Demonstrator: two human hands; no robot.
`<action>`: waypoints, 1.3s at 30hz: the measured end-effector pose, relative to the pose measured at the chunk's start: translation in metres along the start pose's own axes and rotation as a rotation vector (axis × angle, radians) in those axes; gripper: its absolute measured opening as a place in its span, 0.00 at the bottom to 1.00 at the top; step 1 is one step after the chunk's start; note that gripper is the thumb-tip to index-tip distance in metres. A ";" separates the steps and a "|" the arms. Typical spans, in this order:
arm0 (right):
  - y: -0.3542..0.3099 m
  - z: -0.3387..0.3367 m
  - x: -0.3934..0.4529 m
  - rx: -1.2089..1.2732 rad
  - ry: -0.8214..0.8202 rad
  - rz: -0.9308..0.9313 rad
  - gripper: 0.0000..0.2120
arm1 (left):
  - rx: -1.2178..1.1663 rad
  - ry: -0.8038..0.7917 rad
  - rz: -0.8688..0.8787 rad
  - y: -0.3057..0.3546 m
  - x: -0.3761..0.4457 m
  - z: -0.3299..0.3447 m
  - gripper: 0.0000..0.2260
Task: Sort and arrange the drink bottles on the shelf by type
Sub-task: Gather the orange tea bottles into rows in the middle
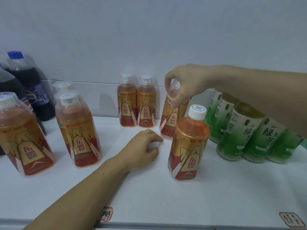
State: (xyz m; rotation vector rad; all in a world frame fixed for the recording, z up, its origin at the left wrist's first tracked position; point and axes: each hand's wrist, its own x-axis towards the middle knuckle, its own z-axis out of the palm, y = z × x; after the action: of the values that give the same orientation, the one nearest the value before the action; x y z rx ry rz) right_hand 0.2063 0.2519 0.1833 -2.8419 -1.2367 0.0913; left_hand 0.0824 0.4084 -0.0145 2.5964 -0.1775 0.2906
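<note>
White shelf (149, 196) and a plain pale wall behind it fill the head view. Toward the shelf's left end stand two dark cola bottles (31, 90) with blue caps, and in front of them three orange energy-drink bottles under clear overcaps, the nearest (25, 140) close to the left front, another (78, 130) just right of it, and a third mostly hidden behind that one. Two more orange bottles (136, 103) stand touching each other near the back edge at the middle. At the right end a cluster of green tea bottles (245, 133) stands packed together, partly under the right forearm.

The right hand (186, 83) reaches in from the right, its fingers (176, 98) curled down around the top of an orange bottle (169, 120), gripping it at the clear overcap and shoulder; that bottle leans a little and sits between the back pair and the green tea cluster. Just in front of it stands a white-capped orange bottle (189, 143), upright and untouched.

The left hand (141, 150) rests on the shelf at the middle, fingers loosely curled, holding nothing, near the white-capped bottle's base but apart from it.

Two handwritten labels, one (106, 214) beside the left forearm, the other (292, 221) at the right corner, sit along the front edge.
</note>
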 end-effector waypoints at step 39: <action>0.027 0.036 0.045 0.128 0.416 0.005 0.33 | 0.289 -0.047 0.015 -0.004 0.034 0.016 0.23</action>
State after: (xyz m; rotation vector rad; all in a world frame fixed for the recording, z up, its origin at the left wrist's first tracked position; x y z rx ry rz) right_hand 0.2541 0.2673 0.1438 -2.5722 -1.0884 -0.3863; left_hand 0.1192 0.4018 -0.0217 2.8905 -0.1836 0.2788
